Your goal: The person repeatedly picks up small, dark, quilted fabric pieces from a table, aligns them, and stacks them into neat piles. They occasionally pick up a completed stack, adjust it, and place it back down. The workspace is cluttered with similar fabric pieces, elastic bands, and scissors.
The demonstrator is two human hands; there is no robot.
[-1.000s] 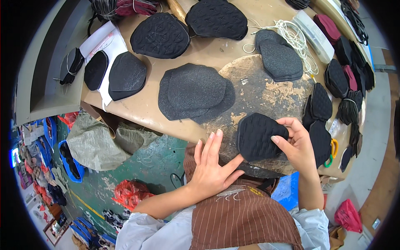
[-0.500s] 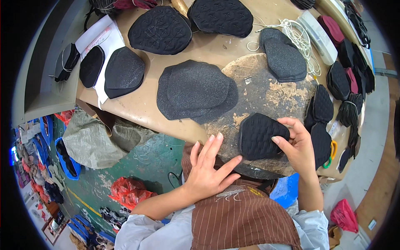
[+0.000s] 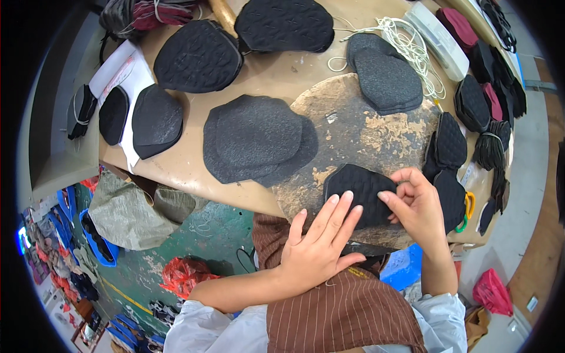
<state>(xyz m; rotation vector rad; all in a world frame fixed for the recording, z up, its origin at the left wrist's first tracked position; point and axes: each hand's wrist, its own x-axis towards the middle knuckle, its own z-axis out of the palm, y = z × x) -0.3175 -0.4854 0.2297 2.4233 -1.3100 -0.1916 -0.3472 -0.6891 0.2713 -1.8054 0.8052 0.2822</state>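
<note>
A black quilted fabric piece point(image 3: 360, 183), rounded with cut corners, lies on the near part of a worn round board point(image 3: 329, 123). My left hand point(image 3: 315, 247) is open, fingers spread, its fingertips over the piece's lower left part. My right hand point(image 3: 419, 209) pinches the piece's right edge between thumb and bent fingers. Left of the board, overlapping its edge, are grey-black felt-like pieces point(image 3: 256, 135), stacked unevenly. More of these grey pieces point(image 3: 388, 76) lie on the board's far side.
Black quilted stacks point(image 3: 197, 56) lie at the back of the tan table point(image 3: 294, 73). White cord point(image 3: 406, 44) is tangled beside a clear plastic box point(image 3: 435, 41). Yellow-and-green-handled scissors point(image 3: 469, 204) lie at right. A red plastic bag point(image 3: 185, 275) is on the green floor.
My left hand has moved right and up, from beside the quilted piece to over it. My right hand stays at its right edge. The whole view has shifted slightly.
</note>
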